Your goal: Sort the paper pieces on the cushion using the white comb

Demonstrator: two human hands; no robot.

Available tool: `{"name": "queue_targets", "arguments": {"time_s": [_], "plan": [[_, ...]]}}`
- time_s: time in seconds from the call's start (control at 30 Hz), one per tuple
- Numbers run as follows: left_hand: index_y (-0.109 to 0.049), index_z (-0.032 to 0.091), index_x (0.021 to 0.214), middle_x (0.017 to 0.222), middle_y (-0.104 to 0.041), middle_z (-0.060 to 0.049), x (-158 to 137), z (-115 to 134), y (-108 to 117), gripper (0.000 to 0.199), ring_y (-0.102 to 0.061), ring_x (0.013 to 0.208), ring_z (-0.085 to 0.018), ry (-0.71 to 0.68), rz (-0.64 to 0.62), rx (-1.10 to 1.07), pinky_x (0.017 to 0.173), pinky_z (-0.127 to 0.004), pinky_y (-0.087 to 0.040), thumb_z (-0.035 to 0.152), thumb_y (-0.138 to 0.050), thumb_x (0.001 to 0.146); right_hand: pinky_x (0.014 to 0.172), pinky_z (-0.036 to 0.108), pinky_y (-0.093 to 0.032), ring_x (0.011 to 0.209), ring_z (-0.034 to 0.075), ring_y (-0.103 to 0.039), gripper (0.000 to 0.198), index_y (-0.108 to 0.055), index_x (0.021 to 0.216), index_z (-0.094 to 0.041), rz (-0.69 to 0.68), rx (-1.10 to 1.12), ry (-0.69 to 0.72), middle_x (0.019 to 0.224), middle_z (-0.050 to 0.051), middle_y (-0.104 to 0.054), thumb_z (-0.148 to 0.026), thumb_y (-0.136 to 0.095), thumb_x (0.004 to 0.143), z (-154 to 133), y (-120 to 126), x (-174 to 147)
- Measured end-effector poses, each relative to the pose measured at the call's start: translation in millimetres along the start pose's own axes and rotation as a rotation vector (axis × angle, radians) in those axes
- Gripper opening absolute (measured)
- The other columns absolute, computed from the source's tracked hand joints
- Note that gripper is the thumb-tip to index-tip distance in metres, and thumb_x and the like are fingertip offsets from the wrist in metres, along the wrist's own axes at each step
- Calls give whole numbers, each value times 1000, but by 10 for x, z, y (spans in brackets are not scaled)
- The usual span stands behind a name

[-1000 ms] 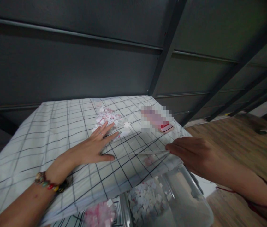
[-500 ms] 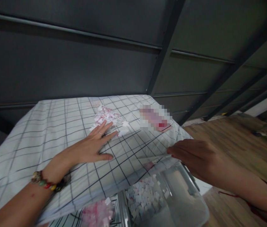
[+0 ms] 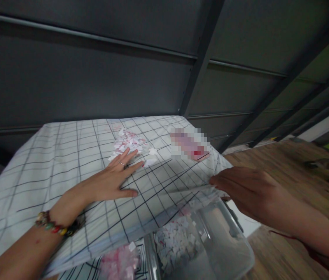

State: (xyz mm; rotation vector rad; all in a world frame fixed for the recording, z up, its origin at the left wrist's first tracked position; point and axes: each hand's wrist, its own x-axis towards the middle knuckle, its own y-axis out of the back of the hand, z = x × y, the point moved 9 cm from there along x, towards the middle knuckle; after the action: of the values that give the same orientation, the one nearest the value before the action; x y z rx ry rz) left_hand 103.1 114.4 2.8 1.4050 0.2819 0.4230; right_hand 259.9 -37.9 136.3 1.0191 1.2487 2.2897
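I log left hand (image 3: 106, 182) flat on cloth (image 3: 74, 155), fingers spread, at near side of scraps (image 3: 128, 140). Right hand (image 3: 250, 190): fingers pinching cloth's near edge, right. Box (image 3: 228, 249) near right.

No lettering, number, brand or sign can be read. Any print on the loose heap of small white and pink paper scraps (image 3: 128, 140), or on the white scraps (image 3: 176, 243) inside the clear plastic box (image 3: 231, 249), is too small to make out, and blocky blurring covers most of the flat pink rectangular object (image 3: 202, 156).
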Motion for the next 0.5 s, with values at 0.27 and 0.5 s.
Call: {"name": "queue_targets", "arguments": {"time_s": [0.27,0.5], "plan": [[-26,14,148,156,5,-15,-3,13,1,81,10,138,-40,-11,-10,1,110,-57,-12,62,-51,87,61,29,-50,68,15,-65,31,-50,95,-22,-87,86,26,75,1,-68,-1,-30,85,183,120,-198],[-26,14,148,156,5,-15,-1,9,2,82,10,139,-39,-17,-2,14,110,-56,-11,67,-43,88,59,28,-49,66,15,-65,34,-54,92,-20,-143,56,31,74,2,-68,2,-30,81,213,93,-269]]}}
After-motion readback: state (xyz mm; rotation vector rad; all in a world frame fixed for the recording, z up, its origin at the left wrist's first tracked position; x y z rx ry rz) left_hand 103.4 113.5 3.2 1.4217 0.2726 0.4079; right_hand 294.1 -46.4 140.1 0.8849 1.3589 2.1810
